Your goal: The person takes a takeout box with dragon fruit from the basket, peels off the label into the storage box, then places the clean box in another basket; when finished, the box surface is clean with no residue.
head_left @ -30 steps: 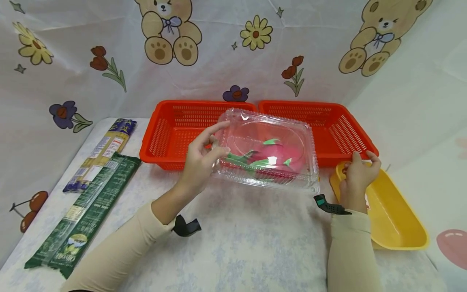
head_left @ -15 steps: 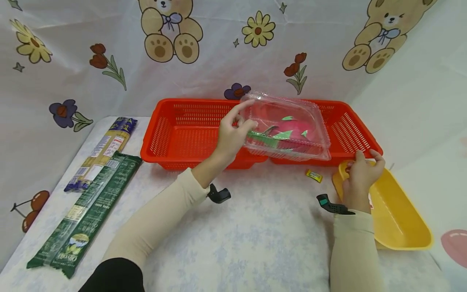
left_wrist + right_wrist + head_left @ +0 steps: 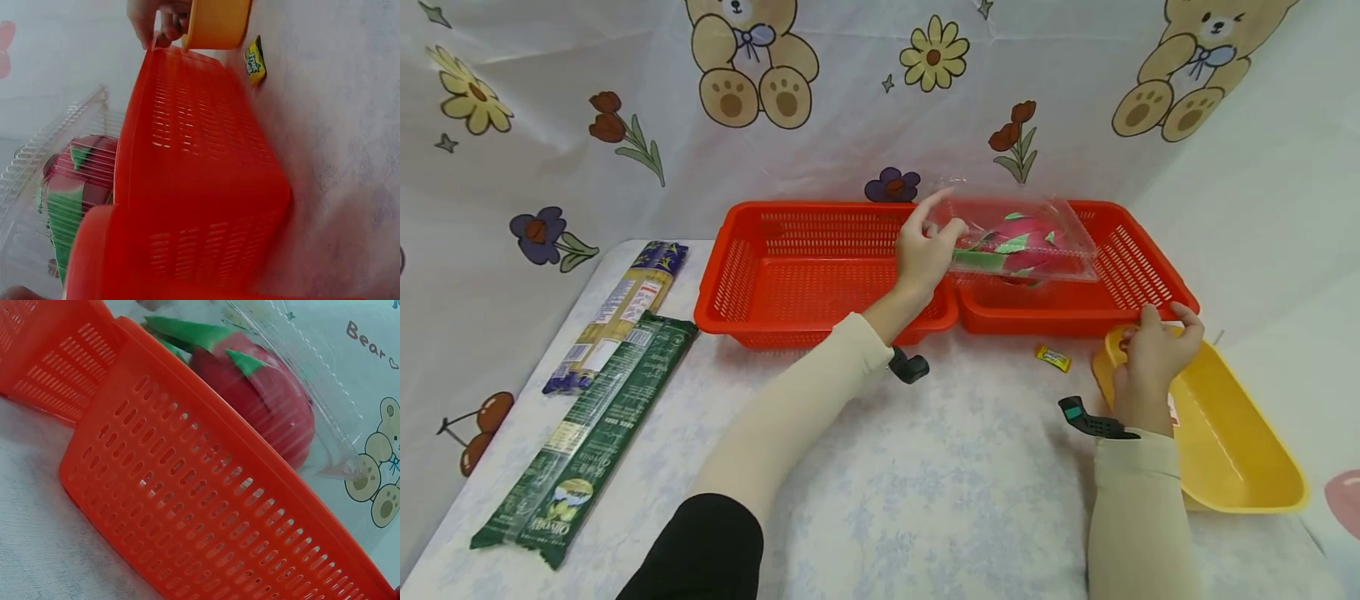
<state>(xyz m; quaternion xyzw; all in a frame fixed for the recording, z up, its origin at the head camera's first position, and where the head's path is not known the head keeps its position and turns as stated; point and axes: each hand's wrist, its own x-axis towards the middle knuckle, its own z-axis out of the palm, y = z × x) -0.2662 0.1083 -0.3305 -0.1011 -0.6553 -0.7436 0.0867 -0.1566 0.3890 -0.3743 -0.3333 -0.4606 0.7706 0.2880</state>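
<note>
My left hand [image 3: 927,254] pinches the left end of a clear plastic clamshell box [image 3: 1081,242]. A pink dragon fruit [image 3: 1033,242] with green tips shows inside it. The box hangs above the right red basket [image 3: 1037,321], slightly tilted. In the right wrist view, the dragon fruit [image 3: 262,400] appears beyond the basket's rim. My right hand [image 3: 1156,354] grips the front right corner of that basket's rim, over the yellow bin's far end. The left wrist view shows the right fingers [image 3: 147,22] on the rim.
Left of it stands another red basket [image 3: 820,292], rims touching. A yellow bin [image 3: 1232,442] lies under the right forearm. One small yellow candy [image 3: 1053,358] lies before the right basket. Two long pasta packs, one green [image 3: 595,425] and one yellow-blue [image 3: 621,312], lie at the left.
My left hand has carried the box right and away from me, from in front of the baskets to above the right one. The candy has come into view. My right hand keeps its hold.
</note>
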